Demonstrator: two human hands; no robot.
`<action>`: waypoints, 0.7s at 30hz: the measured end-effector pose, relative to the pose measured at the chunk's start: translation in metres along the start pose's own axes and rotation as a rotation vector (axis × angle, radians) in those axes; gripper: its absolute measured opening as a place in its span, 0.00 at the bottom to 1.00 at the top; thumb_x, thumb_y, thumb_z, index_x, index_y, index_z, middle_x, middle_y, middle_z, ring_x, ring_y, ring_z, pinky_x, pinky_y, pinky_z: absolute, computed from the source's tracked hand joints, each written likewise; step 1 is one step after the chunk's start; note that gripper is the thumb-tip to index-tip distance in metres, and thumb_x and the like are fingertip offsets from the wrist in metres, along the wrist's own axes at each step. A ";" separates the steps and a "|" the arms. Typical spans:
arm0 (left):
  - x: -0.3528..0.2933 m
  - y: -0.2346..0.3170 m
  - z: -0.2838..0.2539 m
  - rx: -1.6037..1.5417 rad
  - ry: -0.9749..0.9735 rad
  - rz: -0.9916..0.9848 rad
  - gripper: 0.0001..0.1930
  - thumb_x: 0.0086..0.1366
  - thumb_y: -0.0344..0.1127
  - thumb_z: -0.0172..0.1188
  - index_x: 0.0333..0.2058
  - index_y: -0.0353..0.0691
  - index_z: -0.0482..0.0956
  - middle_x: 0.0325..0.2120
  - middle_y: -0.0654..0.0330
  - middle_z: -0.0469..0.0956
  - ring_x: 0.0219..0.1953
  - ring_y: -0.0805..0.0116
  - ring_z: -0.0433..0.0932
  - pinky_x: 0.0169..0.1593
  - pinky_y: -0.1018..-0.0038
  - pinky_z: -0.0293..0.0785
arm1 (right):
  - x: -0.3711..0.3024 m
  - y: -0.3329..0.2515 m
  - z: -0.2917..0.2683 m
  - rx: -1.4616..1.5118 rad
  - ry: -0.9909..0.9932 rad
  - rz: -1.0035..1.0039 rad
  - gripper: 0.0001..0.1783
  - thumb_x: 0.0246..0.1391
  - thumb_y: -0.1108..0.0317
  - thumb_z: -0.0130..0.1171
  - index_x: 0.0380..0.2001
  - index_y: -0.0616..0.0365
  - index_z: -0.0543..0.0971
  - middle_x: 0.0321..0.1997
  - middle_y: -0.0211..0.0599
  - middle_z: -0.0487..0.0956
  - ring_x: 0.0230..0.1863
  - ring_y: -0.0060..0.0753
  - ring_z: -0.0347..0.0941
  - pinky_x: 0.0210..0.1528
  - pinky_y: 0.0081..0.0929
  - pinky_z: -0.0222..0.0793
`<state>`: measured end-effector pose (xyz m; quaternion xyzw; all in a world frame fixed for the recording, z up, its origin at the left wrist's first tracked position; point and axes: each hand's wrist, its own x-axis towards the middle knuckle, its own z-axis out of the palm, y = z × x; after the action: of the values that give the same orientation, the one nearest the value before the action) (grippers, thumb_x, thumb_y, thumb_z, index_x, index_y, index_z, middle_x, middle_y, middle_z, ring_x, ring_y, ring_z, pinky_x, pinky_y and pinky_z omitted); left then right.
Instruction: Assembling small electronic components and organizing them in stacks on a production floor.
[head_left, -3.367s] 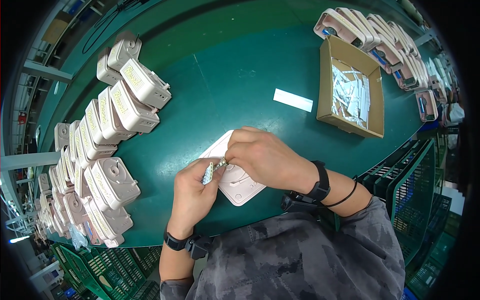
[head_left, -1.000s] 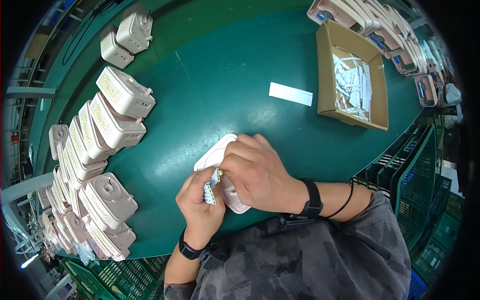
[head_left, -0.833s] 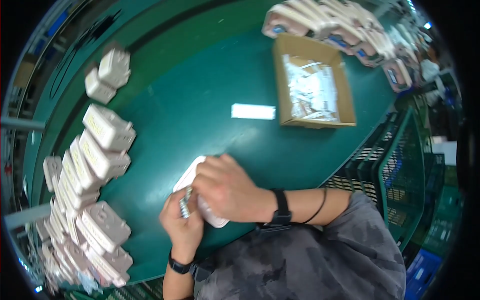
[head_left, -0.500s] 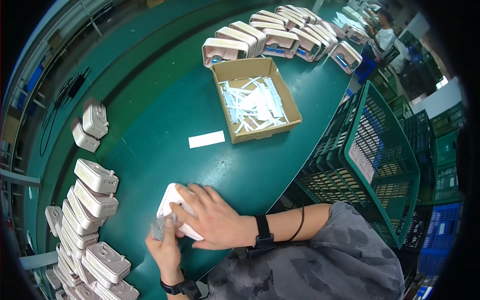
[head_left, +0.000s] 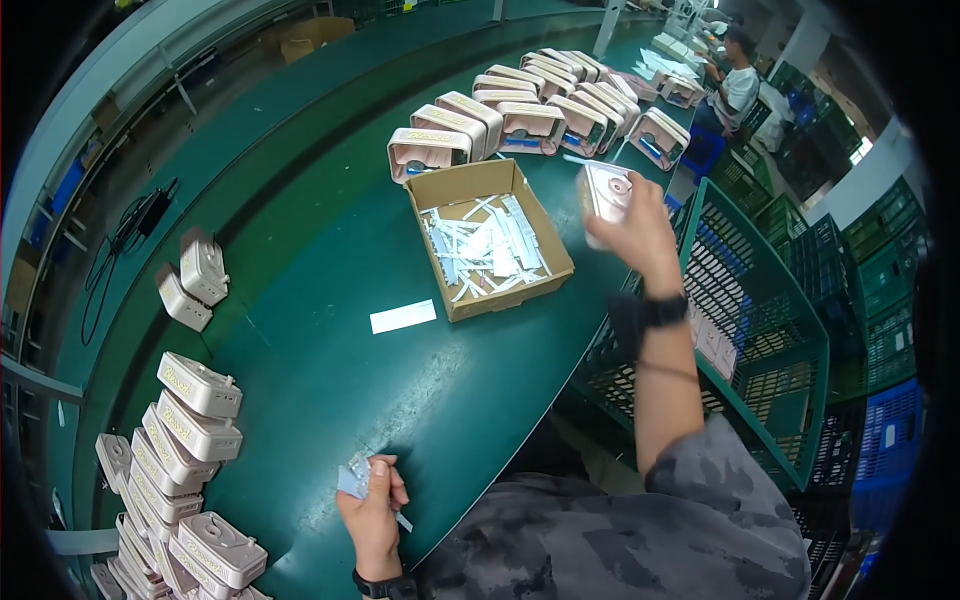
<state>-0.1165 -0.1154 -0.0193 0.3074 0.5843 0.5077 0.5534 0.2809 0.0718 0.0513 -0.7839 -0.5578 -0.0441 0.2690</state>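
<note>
The green surface spreads beneath and ahead of both hands, and a dark green lattice crate leans just right of the right hand. A cardboard box of loose pale strips sits left of the right hand, well ahead of the left hand. Hollow pink shells crowd beyond the box, past the right hand; stacked pale pink casings stand to the left hand's left. The right hand grasps a pale pink casing part, raised near the surface's right edge; motion blurs it. It looks like moulded plastic, so probably stiff, light and rather slick; a thumb on one side and fingers across the other, at the rim, should keep it steady without rubbing the face. A white strip lies ahead of the left hand. The left hand pinches a small pale blue sheet, its details unclear; likely thin, near weightless and easily creased, it suits a light grip at one edge.
</note>
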 end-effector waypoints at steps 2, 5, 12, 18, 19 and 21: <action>0.000 -0.001 0.000 -0.014 -0.015 -0.020 0.10 0.72 0.36 0.58 0.39 0.34 0.78 0.21 0.64 0.74 0.17 0.76 0.70 0.21 0.80 0.59 | 0.030 0.011 0.031 -0.132 -0.087 0.205 0.52 0.41 0.43 0.72 0.64 0.64 0.67 0.61 0.58 0.71 0.59 0.61 0.71 0.63 0.42 0.68; -0.001 -0.002 -0.006 -0.025 -0.001 -0.007 0.10 0.72 0.37 0.58 0.39 0.34 0.78 0.21 0.64 0.74 0.17 0.76 0.70 0.21 0.80 0.59 | 0.046 0.034 0.083 -0.176 0.013 0.230 0.51 0.42 0.42 0.72 0.63 0.64 0.69 0.63 0.60 0.69 0.59 0.63 0.70 0.61 0.45 0.69; 0.003 -0.008 -0.014 -0.043 0.075 0.001 0.11 0.72 0.38 0.59 0.39 0.34 0.78 0.21 0.64 0.74 0.17 0.76 0.69 0.21 0.80 0.60 | -0.003 -0.046 0.063 -0.042 0.129 -0.140 0.36 0.54 0.49 0.65 0.58 0.64 0.73 0.51 0.63 0.78 0.48 0.61 0.78 0.53 0.44 0.73; 0.002 -0.007 -0.009 -0.005 0.003 -0.044 0.10 0.73 0.35 0.58 0.39 0.32 0.80 0.20 0.66 0.74 0.19 0.79 0.70 0.23 0.80 0.61 | -0.047 -0.045 0.067 0.331 -0.301 -0.076 0.24 0.58 0.64 0.55 0.55 0.65 0.75 0.39 0.61 0.82 0.42 0.63 0.79 0.48 0.42 0.74; 0.002 -0.007 -0.010 -0.005 0.017 -0.041 0.10 0.73 0.35 0.58 0.39 0.32 0.80 0.20 0.66 0.74 0.19 0.79 0.70 0.23 0.80 0.61 | -0.045 -0.046 0.068 0.353 -0.364 -0.111 0.23 0.57 0.66 0.53 0.54 0.64 0.76 0.40 0.61 0.82 0.43 0.64 0.79 0.48 0.42 0.74; 0.004 -0.008 -0.013 -0.038 0.025 -0.048 0.10 0.72 0.36 0.58 0.39 0.33 0.79 0.21 0.65 0.74 0.19 0.78 0.70 0.22 0.80 0.62 | -0.042 -0.055 0.069 0.401 -0.496 -0.192 0.22 0.55 0.69 0.50 0.52 0.63 0.77 0.42 0.61 0.82 0.44 0.65 0.78 0.48 0.43 0.74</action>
<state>-0.1280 -0.1177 -0.0297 0.2763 0.5886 0.5092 0.5638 0.1999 0.0814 -0.0019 -0.6462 -0.6752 0.2333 0.2686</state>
